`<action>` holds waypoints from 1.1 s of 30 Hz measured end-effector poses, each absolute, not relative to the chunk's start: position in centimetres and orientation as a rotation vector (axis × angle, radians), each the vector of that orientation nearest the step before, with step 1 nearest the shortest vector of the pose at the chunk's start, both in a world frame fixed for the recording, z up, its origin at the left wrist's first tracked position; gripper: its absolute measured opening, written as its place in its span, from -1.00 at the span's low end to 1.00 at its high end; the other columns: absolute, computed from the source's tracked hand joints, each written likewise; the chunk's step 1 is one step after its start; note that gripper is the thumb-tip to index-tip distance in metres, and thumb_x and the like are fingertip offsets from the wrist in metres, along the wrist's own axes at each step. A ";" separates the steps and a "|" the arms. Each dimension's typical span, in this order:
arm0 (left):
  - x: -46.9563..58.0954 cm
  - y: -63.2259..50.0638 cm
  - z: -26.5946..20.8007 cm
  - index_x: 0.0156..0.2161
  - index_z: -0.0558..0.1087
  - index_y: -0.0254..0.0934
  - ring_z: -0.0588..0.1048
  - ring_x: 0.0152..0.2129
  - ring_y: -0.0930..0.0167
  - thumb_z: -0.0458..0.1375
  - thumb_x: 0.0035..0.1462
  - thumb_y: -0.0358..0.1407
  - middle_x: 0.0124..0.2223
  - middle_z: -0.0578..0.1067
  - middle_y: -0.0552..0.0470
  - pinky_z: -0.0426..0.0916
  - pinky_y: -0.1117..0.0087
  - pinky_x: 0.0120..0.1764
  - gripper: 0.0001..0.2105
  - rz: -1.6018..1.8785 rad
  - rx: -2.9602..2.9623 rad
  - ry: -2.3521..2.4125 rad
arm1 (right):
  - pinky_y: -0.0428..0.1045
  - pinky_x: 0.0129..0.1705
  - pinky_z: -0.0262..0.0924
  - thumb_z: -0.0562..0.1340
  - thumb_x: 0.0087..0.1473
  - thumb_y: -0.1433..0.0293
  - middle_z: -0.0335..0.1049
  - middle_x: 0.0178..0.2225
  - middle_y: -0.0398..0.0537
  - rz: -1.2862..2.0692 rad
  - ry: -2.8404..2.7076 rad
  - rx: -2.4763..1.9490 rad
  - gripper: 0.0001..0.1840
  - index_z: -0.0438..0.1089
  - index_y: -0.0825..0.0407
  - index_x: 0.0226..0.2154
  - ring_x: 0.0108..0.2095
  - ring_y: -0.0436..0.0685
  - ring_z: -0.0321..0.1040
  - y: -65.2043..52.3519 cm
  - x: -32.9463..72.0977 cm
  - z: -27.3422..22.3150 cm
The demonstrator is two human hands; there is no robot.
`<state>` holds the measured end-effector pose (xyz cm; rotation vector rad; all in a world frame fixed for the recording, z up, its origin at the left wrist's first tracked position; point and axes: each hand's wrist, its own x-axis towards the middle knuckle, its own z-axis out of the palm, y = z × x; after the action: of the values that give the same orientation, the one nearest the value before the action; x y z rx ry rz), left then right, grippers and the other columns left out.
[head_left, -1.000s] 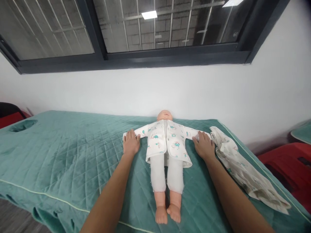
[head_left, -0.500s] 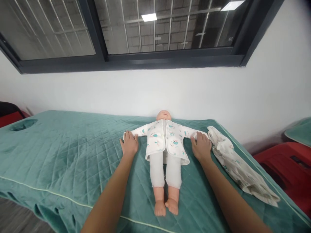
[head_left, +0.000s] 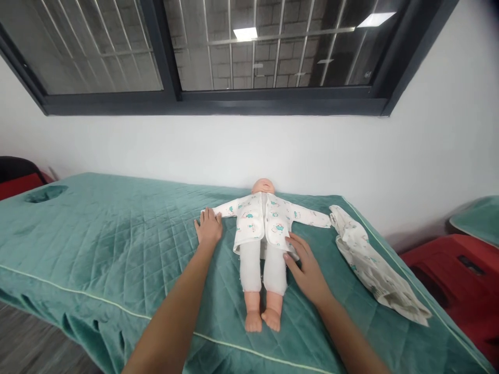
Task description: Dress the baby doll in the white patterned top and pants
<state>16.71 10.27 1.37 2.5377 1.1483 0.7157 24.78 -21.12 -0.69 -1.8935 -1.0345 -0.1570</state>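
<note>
A baby doll [head_left: 252, 298] lies on its back on the green quilted bed cover [head_left: 128, 249], head toward the wall and arms stretched out sideways. It wears a white printed jacket [head_left: 249, 221], its front edges side by side. My left hand [head_left: 209, 227] rests flat over the end of the sleeve on the left, fingers extended. At the jacket's lower right corner is my right hand [head_left: 307, 270], its fingers apart and touching the hem above the doll's leg. The sleeve on the right lies straight and uncovered.
Right of the doll lies a folded printed baby garment [head_left: 378, 265], close to the sleeve end. A red plastic object [head_left: 448, 275] stands beyond the bed's right edge. Behind are a white wall and a dark-framed window [head_left: 273, 106]. The cover has a hole [head_left: 46, 194] at far left.
My right hand has left the sleeve end on the right and moved inward and down to the jacket's lower corner. My left hand stays on its sleeve. The view has shifted slightly.
</note>
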 end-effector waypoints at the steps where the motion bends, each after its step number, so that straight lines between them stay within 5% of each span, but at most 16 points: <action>1: 16.6 10.2 1.4 0.18 0.27 -0.39 0.07 0.29 0.09 -0.21 0.29 -0.13 0.30 0.18 -0.32 -0.01 -0.12 0.24 -0.49 0.754 2.523 1.146 | 0.19 0.28 0.01 0.07 0.22 0.27 0.09 0.23 0.04 -0.163 -1.022 -1.901 -0.56 0.20 -0.08 0.15 0.23 0.20 0.06 -21.2 24.6 -0.7; 7: 15.5 8.6 0.9 0.12 0.34 -0.36 0.24 0.18 0.15 -0.11 0.27 -0.15 0.19 0.34 -0.24 0.14 0.05 0.22 -0.56 1.111 2.445 0.923 | 0.14 0.05 0.22 0.06 0.10 0.43 0.31 -0.07 0.03 -0.159 -0.904 -2.001 -0.62 0.28 0.00 0.00 -0.02 0.17 0.26 -21.1 24.8 -1.5; 12: 13.1 5.0 -0.1 0.11 0.32 -0.32 0.31 0.11 0.21 -0.04 0.23 -0.25 0.12 0.39 -0.19 0.20 0.07 0.20 -0.62 1.061 2.349 0.724 | 0.08 -0.08 0.22 0.10 0.06 0.38 0.32 -0.24 -0.03 -0.135 -0.802 -2.077 -0.76 0.33 0.01 -0.17 -0.17 0.15 0.26 -20.8 25.1 -1.7; 19: 10.6 1.0 0.4 0.15 0.25 -0.16 0.32 0.10 0.34 0.08 0.12 -0.37 0.16 0.34 -0.06 0.24 0.22 0.15 -0.55 0.801 2.109 0.435 | 0.01 -0.21 0.15 0.11 0.05 0.32 0.34 -0.27 -0.10 -0.033 -0.636 -2.219 -0.76 0.31 -0.02 -0.19 -0.26 0.13 0.28 -20.7 25.0 -0.9; 26: 10.7 0.8 0.5 -0.29 0.35 -0.25 0.38 -0.32 0.42 0.04 0.15 -0.29 -0.29 0.44 0.06 0.27 0.37 -0.20 -0.91 0.686 2.134 0.611 | -0.02 -0.29 0.08 0.10 0.06 0.29 0.39 -0.31 -0.12 -0.007 -0.521 -2.343 -0.73 0.30 -0.06 -0.14 -0.28 0.15 0.32 -20.7 24.6 -0.1; 33: 10.0 0.5 0.6 -0.38 0.25 -0.25 0.30 -0.40 0.46 0.03 0.12 -0.38 -0.38 0.34 0.11 0.21 0.42 -0.27 -0.94 0.774 2.137 0.596 | 0.11 -0.08 0.22 0.07 0.02 0.41 0.30 -0.12 0.05 -0.228 -0.567 -2.257 -0.63 0.28 0.03 -0.07 -0.11 0.22 0.28 -20.8 25.1 -1.4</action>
<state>9.99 0.47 0.56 2.1368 0.5959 0.7743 25.12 -20.82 -1.40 -2.2575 -0.5671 -0.2276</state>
